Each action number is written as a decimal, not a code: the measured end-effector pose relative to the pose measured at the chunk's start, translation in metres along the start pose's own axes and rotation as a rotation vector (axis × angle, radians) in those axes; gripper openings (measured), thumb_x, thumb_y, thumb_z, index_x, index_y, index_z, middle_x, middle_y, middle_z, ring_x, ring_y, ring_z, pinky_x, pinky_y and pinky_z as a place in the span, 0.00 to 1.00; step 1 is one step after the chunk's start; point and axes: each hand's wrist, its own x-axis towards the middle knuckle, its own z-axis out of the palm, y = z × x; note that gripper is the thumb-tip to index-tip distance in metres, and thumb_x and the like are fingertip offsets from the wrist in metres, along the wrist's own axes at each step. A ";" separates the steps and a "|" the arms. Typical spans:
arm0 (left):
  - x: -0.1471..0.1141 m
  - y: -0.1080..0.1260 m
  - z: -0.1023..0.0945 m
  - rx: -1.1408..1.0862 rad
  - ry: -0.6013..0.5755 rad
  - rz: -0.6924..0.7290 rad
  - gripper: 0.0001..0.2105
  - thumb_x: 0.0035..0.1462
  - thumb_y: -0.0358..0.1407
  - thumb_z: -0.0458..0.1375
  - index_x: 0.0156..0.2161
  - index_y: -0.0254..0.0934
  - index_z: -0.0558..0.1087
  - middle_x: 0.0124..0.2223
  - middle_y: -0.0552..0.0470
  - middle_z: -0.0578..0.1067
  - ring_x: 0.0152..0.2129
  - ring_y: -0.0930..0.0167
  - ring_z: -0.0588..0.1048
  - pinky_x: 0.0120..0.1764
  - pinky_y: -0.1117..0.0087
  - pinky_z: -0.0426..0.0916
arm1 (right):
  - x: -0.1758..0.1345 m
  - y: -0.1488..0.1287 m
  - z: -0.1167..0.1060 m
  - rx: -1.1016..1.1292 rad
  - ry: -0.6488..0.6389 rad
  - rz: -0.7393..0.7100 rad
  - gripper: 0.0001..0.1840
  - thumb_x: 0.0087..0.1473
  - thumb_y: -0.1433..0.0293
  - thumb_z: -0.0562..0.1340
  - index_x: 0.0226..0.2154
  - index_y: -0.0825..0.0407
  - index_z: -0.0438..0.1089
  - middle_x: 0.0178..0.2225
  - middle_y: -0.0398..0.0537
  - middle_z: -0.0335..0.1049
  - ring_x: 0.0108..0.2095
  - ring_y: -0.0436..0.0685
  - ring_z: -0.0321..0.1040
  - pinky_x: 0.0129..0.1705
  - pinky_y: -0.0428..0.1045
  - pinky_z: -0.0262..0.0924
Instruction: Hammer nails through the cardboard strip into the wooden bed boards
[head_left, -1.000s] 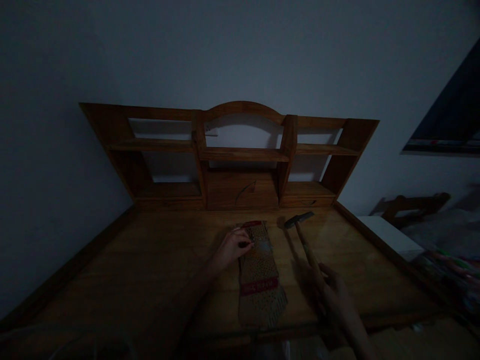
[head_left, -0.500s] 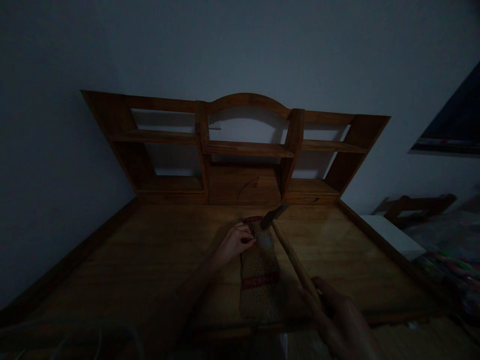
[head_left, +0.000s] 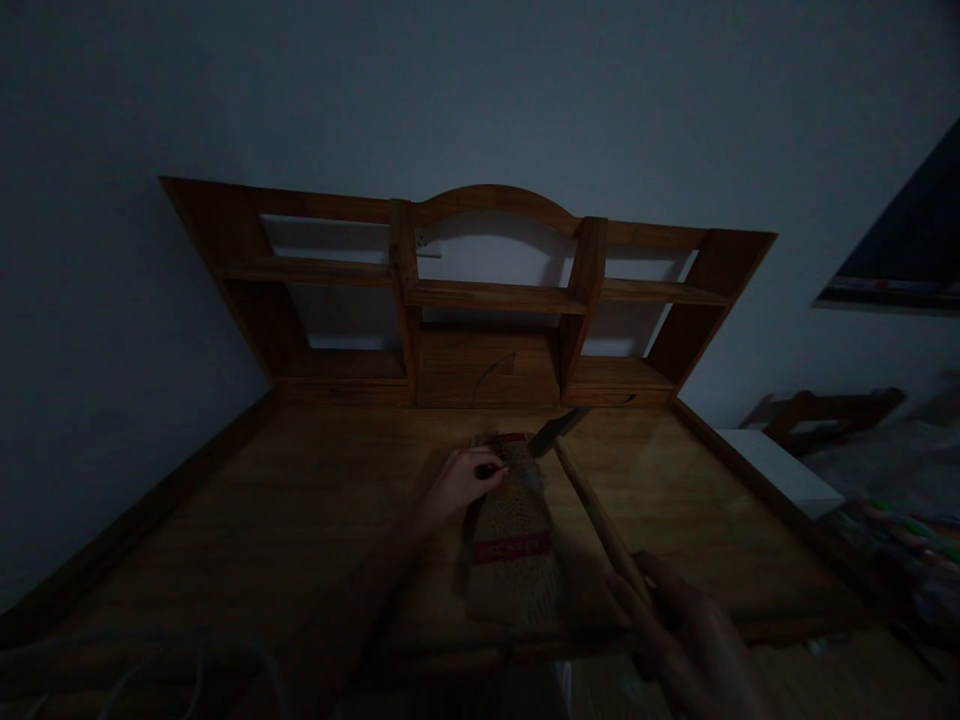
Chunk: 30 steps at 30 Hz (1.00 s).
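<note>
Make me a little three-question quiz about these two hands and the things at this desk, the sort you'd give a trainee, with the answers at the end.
1. Which hand grips the hammer by its handle?
2. What colour is the wide band across the dotted strip? (a) green (b) red (c) white
3. True or false: the dotted strip lies inside the shelf unit.

Key
1. The right hand.
2. (b) red.
3. False: it lies on the wooden desktop, with the left hand at its far end.
</note>
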 end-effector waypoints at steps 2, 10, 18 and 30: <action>-0.001 0.000 -0.001 0.014 -0.015 -0.029 0.08 0.57 0.37 0.57 0.34 0.38 0.78 0.35 0.51 0.78 0.33 0.71 0.76 0.38 0.73 0.68 | 0.000 0.001 -0.002 -0.004 0.024 0.014 0.29 0.52 0.47 0.55 0.42 0.54 0.70 0.14 0.43 0.69 0.12 0.56 0.65 0.13 0.46 0.53; -0.004 -0.003 0.002 0.052 -0.090 -0.083 0.11 0.58 0.39 0.56 0.37 0.39 0.78 0.36 0.52 0.80 0.30 0.70 0.77 0.35 0.74 0.68 | 0.001 0.008 -0.003 0.050 0.030 -0.009 0.27 0.52 0.47 0.55 0.40 0.53 0.70 0.15 0.44 0.69 0.13 0.55 0.65 0.13 0.46 0.50; -0.003 -0.001 -0.002 -0.045 -0.108 -0.102 0.11 0.58 0.41 0.55 0.38 0.39 0.78 0.37 0.53 0.80 0.32 0.70 0.77 0.36 0.73 0.69 | 0.008 0.020 0.020 0.054 0.014 -0.063 0.29 0.53 0.45 0.51 0.35 0.52 0.70 0.23 0.47 0.72 0.25 0.58 0.70 0.22 0.45 0.56; -0.002 0.000 -0.005 -0.105 -0.155 -0.097 0.10 0.56 0.40 0.58 0.36 0.38 0.79 0.34 0.51 0.80 0.31 0.70 0.77 0.35 0.74 0.69 | 0.010 0.024 0.019 0.077 -0.057 -0.046 0.25 0.54 0.48 0.53 0.35 0.52 0.68 0.26 0.48 0.73 0.29 0.59 0.71 0.27 0.45 0.59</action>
